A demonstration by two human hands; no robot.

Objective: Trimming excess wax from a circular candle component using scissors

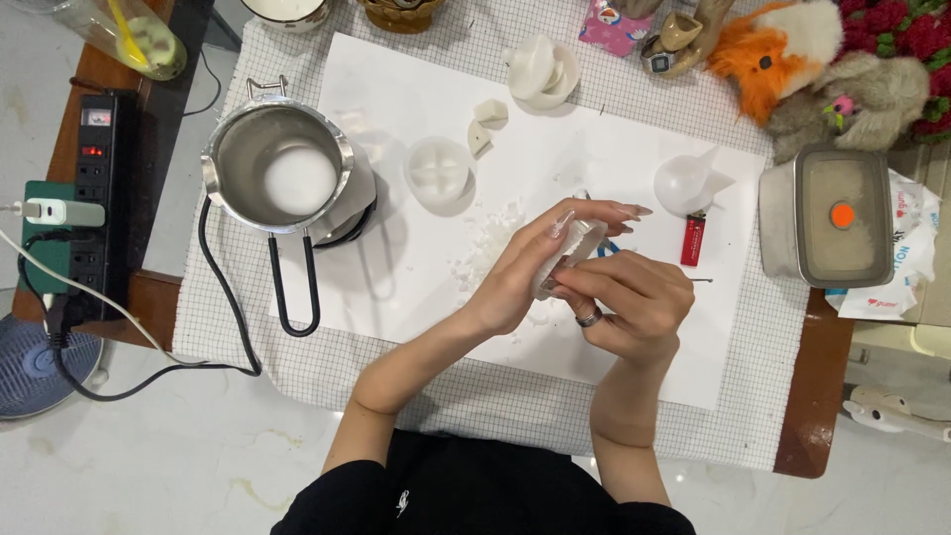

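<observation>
My left hand [530, 263] holds a small translucent white mould [573, 248] above the white paper sheet [396, 287], fingers stretched over its top. Pressed against the mould's lower side, my right hand [634, 307], with a ring on one finger, grips it from below; a thin metal pin tip [701, 280] pokes out to its right. Beneath the hands lies a scatter of white wax flakes [490, 248]. A steel pitcher [280, 170] holding white wax sits on a small heater at the left.
On the sheet are a round white mould [440, 172], white mould pieces [543, 71], a white funnel-like cup [686, 181] and a red lighter [692, 239]. A lidded steel box [830, 216] stands right. A power strip [91, 198] and cables lie left; plush toys [822, 59] sit at the back right.
</observation>
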